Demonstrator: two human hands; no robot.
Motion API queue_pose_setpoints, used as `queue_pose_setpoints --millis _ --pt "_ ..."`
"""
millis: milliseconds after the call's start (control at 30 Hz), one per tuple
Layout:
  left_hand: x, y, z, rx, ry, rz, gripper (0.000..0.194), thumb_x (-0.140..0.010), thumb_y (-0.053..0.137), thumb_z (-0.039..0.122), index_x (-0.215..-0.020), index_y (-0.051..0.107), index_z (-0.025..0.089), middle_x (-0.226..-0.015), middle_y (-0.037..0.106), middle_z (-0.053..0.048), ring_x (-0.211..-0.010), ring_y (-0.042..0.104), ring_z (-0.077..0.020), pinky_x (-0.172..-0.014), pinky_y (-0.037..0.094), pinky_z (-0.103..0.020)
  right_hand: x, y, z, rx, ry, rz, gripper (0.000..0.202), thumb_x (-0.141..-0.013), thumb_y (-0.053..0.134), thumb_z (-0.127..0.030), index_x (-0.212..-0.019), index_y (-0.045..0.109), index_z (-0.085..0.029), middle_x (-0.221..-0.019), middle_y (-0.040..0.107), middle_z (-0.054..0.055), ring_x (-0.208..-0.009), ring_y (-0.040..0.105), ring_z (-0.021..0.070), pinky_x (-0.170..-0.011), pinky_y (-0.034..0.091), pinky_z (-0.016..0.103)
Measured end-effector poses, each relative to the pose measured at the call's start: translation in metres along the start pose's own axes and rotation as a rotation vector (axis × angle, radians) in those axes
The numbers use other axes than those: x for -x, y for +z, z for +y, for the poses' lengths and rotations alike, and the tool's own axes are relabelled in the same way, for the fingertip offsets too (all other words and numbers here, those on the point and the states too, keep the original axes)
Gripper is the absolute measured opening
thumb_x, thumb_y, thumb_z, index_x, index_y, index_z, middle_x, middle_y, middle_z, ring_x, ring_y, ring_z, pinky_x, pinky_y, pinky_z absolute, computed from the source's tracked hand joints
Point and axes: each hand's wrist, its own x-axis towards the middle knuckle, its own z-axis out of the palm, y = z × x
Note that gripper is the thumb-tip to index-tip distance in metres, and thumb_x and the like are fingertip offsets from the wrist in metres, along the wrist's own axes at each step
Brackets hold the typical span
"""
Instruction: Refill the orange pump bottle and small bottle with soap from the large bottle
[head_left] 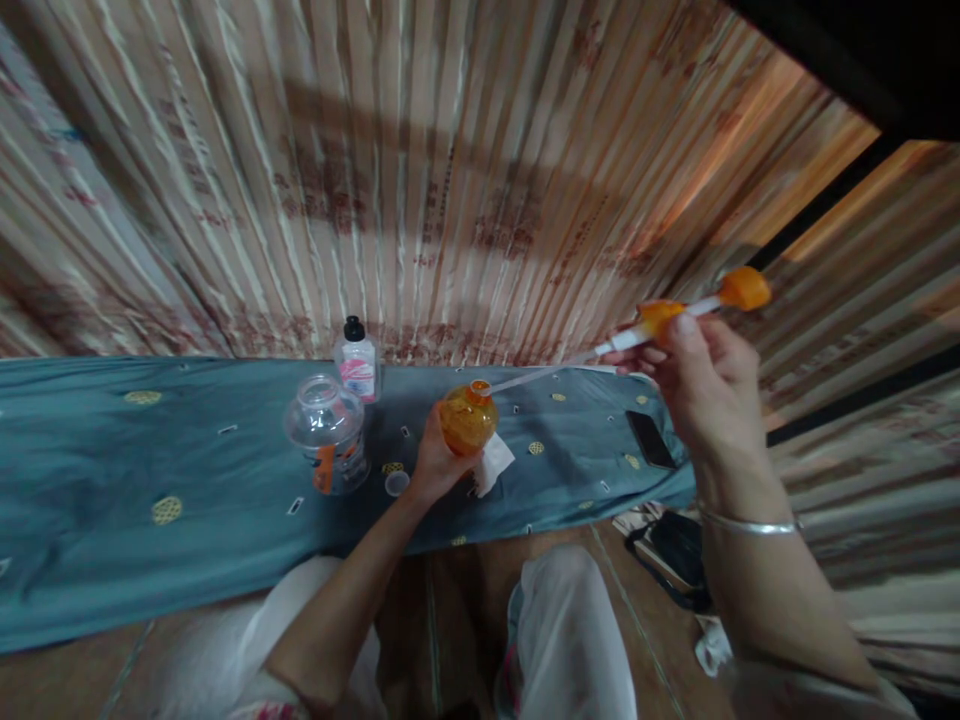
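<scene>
At the desk [225, 480], left grip [435, 465]: clamped round orange bottle [466, 428].
Right grip [709, 380]: clamped on pump [658, 320].
Tube [540, 372]: at bottle mouth, apparently insertion or withdrawal; next needs steady alignment.

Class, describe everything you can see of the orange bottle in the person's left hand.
The orange bottle is round-bodied and see-through, of glass or clear plastic by its look, with a short, narrow neck and uncapped mouth. It stands roughly mouth-up above the teal cloth, gripped by the left hand, a white tissue beside it. A pale tube reaches its mouth; whether the tip is inside, or the bottle holds liquid, is unclear.
</scene>
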Motion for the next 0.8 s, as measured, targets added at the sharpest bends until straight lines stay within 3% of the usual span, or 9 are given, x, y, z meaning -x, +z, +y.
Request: queue_pose_setpoints --millis 200,367,533,800 --pt "0.000 0.001 -0.002 -0.005 0.014 0.009 0.084 -0.053 0.087 0.021 -0.125 0.045 0.030 -0.116 0.061 -0.005 -0.112 0.062 -0.0310 -0.101 0.048 -0.059 -0.023 0.053 0.014 0.293 -0.136 -0.251 0.046 -0.087 0.057 -0.065 -0.078 0.059 -0.019 -0.063 0.054 -0.004 -0.059 0.054 0.0102 -0.057 0.043 0.023" --pt "0.001 0.000 0.002 -0.018 0.003 0.001 0.084 -0.055 0.086 0.022 -0.126 0.044 0.030 -0.119 0.061 -0.005 -0.112 0.061 -0.0301 -0.100 0.050 -0.056 -0.009 0.085 0.048 0.366 -0.087 -0.440 0.053 -0.089 0.049 -0.069 -0.087 0.061 -0.017 -0.074 0.058 -0.001 -0.068 0.052 0.0116 -0.064 0.040 0.025" --pt "0.002 0.001 0.000 -0.006 0.003 -0.015 0.087 -0.055 0.086 0.025 -0.130 0.041 0.024 -0.124 0.059 -0.009 -0.117 0.059 -0.0308 -0.103 0.046 -0.053 0.004 0.093 0.071 0.373 -0.026 -0.491 0.052 -0.090 0.047 -0.067 -0.085 0.060 -0.017 -0.073 0.057 -0.002 -0.067 0.050 0.0119 -0.063 0.037 0.025" --pt "0.002 0.002 -0.005 -0.012 0.036 -0.040 0.089 -0.057 0.085 0.026 -0.133 0.038 0.020 -0.127 0.055 -0.012 -0.120 0.055 -0.0307 -0.106 0.042 -0.051 0.012 0.094 0.082 0.405 0.013 -0.524 0.048 -0.089 0.048 -0.064 -0.085 0.060 -0.017 -0.073 0.058 -0.001 -0.067 0.050 0.0125 -0.063 0.037 0.025"
